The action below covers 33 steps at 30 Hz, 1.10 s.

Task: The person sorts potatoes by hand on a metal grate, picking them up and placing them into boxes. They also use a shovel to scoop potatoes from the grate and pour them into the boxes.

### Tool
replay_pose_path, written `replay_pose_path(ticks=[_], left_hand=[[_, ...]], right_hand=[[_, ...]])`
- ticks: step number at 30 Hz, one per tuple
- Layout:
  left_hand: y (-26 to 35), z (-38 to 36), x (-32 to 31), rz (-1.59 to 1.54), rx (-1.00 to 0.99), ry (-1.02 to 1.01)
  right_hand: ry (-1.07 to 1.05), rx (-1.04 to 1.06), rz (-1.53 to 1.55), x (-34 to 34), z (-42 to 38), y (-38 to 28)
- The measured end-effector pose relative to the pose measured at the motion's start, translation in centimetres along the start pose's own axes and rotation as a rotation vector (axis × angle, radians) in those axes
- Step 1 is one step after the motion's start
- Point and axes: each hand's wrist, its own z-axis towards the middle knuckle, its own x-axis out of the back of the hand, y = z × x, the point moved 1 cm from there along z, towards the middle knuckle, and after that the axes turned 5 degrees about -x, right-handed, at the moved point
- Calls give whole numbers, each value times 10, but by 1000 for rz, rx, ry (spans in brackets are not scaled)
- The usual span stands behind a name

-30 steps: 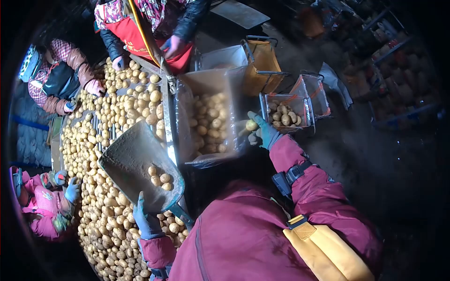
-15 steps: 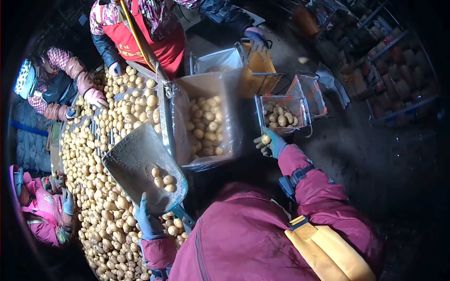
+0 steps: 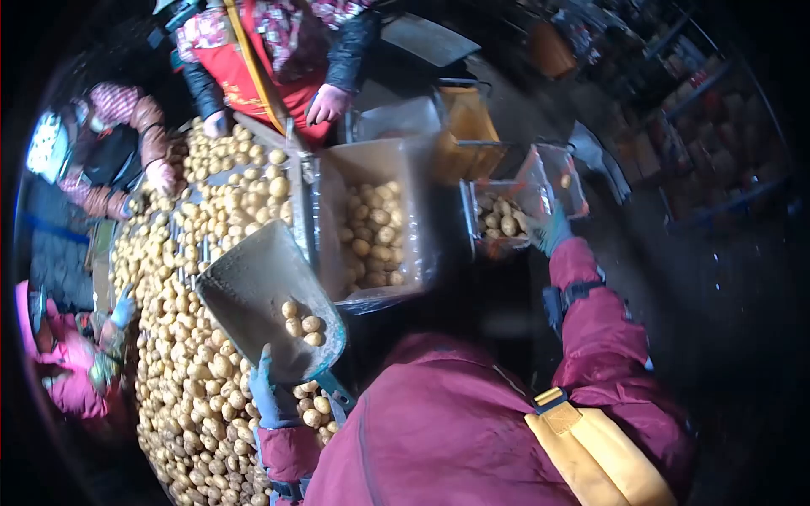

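Note:
A large grey-green scoop (image 3: 261, 278), with several potatoes (image 3: 304, 325) inside, rests over the potato heap. My left hand (image 3: 272, 396), in a blue glove, grips the scoop's near rim, one finger lying along the edge. My right hand (image 3: 553, 232), gloved in green-blue, is stretched out at the near right corner of a wire-framed crate (image 3: 485, 244) holding potatoes. Its fingers look spread and are blurred, with nothing visible in them. Just beyond it, a single potato (image 3: 565, 180) shows at a second wire-framed crate (image 3: 578, 202).
A plastic-lined box (image 3: 363, 160) of potatoes stands between the sorting table and the crates. Potatoes cover the table (image 3: 194, 371). A yellow crate (image 3: 468, 118) stands behind. Co-workers stand at the far side, one in a red apron (image 3: 245, 80), others at the left (image 3: 105, 152).
My right hand has moved right and away from me, and the potato it held has left it. The red-aproned co-worker's hand has come off the yellow crate. My left hand stays at the scoop.

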Motion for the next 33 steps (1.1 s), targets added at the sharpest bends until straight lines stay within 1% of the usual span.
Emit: replay_pose_path(ticks=[1, 2, 3, 4, 5, 6, 7, 9, 10, 11, 13, 14, 15, 17, 18, 19, 21, 22, 25, 27, 29, 30, 31, 32, 33], left_hand=[[8, -4, -15, -59, -12, 55], [7, -2, -10, -76, 10, 45], [4, 2, 1, -47, 73, 76], [1, 6, 9, -98, 82, 98], [5, 4, 17, -80, 5, 106], [-9, 13, 38, -115, -10, 165], [-2, 8, 38, -129, -30, 199], [-12, 7, 68, -51, -51, 314], [-3, -2, 71, -58, 8, 379], [-4, -8, 80, -66, -39, 479], [-23, -17, 114, -123, -133, 566], [-29, -25, 130, -137, -125, 627], [-13, -36, 124, -155, -98, 728], [-28, -49, 154, -41, -68, 845], [-22, -50, 146, -142, -131, 878], [-31, -50, 148, -126, -159, 922], [-29, -52, 147, -66, -176, 1012], [-27, -51, 146, -58, -182, 1022], [-26, -39, 144, -54, -171, 1024], [-37, -32, 152, -68, -136, 1006], [-25, -27, 142, -54, -118, 1001], [-20, -22, 138, -50, -117, 995], [-18, -19, 137, -51, -118, 988], [-16, -17, 136, -51, -122, 980], [-21, -13, 137, -64, -135, 970]], right_hand=[[-175, -60, 16, -26, 4, 12], [-348, -123, 20, -60, -2, 22], [-370, -107, -114, -95, -5, 26], [-402, -93, -250, -132, -4, 33], [-441, -72, -382, -169, 1, 45], [-671, -42, -409, -204, 12, 52], [-652, 6, -487, -245, 11, 65], [-756, -14, -630, -330, -51, 65], [-800, -39, -714, -366, -73, 69], [-969, 62, -713, -392, -79, 83], [-1051, 50, -647, -443, -81, 127], [-1104, 32, -665, -466, -89, 150], [-1154, 13, -683, -486, -99, 174], [-1233, 928, -1007, -525, -122, 220], [-1327, 947, -1085, -542, -140, 233], [-1423, 989, -1153, -556, -154, 246], [-1536, 1218, -1315, -587, -175, 271], [-1581, 1344, -1391, -599, -179, 277], [-1602, 1488, -1525, -624, -172, 289], [-1620, 1509, -1303, -646, -147, 291], [-1469, 1280, -1434, -654, -140, 256], [-1371, 1357, -1565, -654, -131, 238], [-1365, 1983, -1512, -654, -86, 244], [-1384, 1675, -1529, -661, -66, 239], [-1214, 1698, -1560, -662, -56, 230]])
